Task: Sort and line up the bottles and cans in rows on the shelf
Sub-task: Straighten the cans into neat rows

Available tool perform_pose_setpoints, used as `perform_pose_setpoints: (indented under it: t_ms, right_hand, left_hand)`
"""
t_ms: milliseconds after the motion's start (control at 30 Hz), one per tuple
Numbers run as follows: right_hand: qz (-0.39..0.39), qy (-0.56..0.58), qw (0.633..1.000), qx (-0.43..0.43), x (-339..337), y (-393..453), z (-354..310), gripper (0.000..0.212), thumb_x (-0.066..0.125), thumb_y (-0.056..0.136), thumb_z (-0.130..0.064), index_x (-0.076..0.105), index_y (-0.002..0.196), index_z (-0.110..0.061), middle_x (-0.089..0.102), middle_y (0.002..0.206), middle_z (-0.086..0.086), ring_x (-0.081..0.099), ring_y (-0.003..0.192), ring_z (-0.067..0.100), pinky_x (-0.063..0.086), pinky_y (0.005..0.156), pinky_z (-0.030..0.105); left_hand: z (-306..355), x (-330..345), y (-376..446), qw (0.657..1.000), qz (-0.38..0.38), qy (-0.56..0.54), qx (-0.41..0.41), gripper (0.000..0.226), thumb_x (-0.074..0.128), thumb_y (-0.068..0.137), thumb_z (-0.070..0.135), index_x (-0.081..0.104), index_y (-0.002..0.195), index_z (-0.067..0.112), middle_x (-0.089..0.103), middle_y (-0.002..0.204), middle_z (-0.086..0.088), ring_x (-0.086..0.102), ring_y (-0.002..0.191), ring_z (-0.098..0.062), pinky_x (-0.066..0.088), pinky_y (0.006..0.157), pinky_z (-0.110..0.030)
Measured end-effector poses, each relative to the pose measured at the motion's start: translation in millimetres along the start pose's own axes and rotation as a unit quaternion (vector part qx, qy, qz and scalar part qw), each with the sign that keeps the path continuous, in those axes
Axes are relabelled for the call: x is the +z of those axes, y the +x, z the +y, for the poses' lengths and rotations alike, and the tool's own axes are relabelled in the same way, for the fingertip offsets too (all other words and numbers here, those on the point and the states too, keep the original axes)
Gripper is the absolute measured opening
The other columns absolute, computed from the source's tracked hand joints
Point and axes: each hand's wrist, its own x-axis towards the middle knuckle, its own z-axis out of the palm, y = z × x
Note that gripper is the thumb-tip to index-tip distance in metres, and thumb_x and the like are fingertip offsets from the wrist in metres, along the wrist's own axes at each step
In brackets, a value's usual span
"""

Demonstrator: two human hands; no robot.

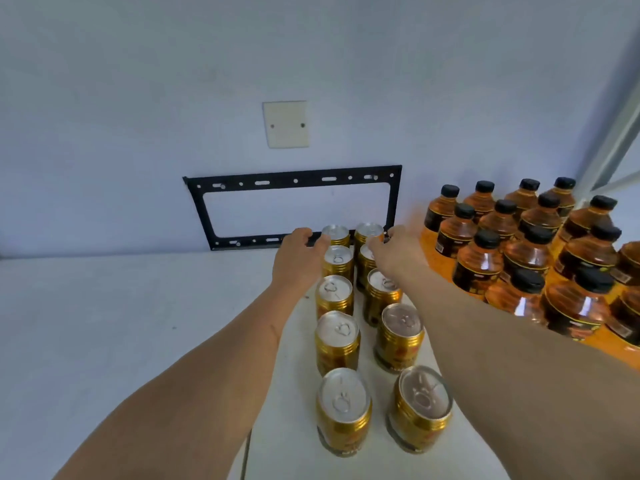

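Note:
Gold cans with silver tops stand in two columns on the white shelf [121,323], running from the front can [343,410] back to the wall. My left hand [299,261] lies against the left side of the rearmost left cans [336,235], fingertips touching them. My right hand [398,252] reaches to the rearmost right cans [369,232] from the right, its fingers lying over the second can there; motion blur hides the exact contact. Amber bottles [481,261] with black caps stand in rows at the right.
A black metal bracket [294,180] is fixed to the wall just behind the cans, under a white blank plate [285,124]. The bottle block sits close beside my right forearm. A metal upright [609,147] stands at the far right.

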Motion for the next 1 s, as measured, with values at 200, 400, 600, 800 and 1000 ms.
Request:
perform_pose_setpoints:
  t_ms: [200,400,600,800,1000]
  right_hand:
    - [0.002,-0.060,0.998,0.030,24,58,-3,0.056,0.054,0.094,-0.037,0.037,0.142,-0.013,0.051,0.131,0.013,0.054,0.112,0.031,0.051,0.090,0.044]
    - [-0.015,-0.127,0.991,0.043,39,83,-3,0.065,0.059,0.092,-0.044,0.035,0.145,-0.015,0.051,0.134,0.012,0.055,0.115,0.032,0.052,0.089,0.044]
    - [-0.003,-0.121,0.990,0.065,42,90,-5,0.061,0.068,0.086,-0.047,0.045,0.133,-0.014,0.054,0.121,0.010,0.059,0.103,0.029,0.055,0.082,0.043]
    - [-0.006,-0.092,0.993,0.069,40,84,-4,0.072,0.069,0.084,-0.050,0.039,0.139,-0.014,0.050,0.130,0.010,0.056,0.112,0.031,0.053,0.085,0.044]
    - [-0.032,-0.106,0.992,0.060,24,58,-2,0.050,0.057,0.088,-0.048,0.054,0.121,-0.011,0.062,0.113,0.011,0.060,0.097,0.029,0.053,0.082,0.042]
  left_hand:
    - [-3,27,54,0.994,-0.071,-0.062,-0.052,0.058,0.052,0.097,0.044,0.035,0.148,0.021,0.044,0.149,-0.003,0.044,0.134,-0.024,0.039,0.104,-0.037]
    - [-6,38,84,0.988,-0.116,-0.070,-0.075,0.064,0.058,0.096,0.037,0.030,0.151,0.023,0.038,0.154,-0.003,0.040,0.137,-0.026,0.037,0.107,-0.042]
    - [-13,41,93,0.987,-0.143,-0.042,-0.064,0.052,0.062,0.092,0.042,0.049,0.137,0.020,0.058,0.129,-0.002,0.054,0.112,-0.019,0.044,0.088,-0.033]
    - [-11,41,87,0.990,-0.122,-0.024,-0.068,0.050,0.062,0.091,0.045,0.049,0.131,0.018,0.060,0.122,-0.004,0.053,0.099,-0.016,0.040,0.077,-0.030]
    - [-4,29,66,0.988,-0.087,-0.061,-0.109,0.069,0.059,0.091,0.051,0.036,0.143,0.012,0.050,0.138,-0.007,0.051,0.120,-0.025,0.039,0.082,-0.031]
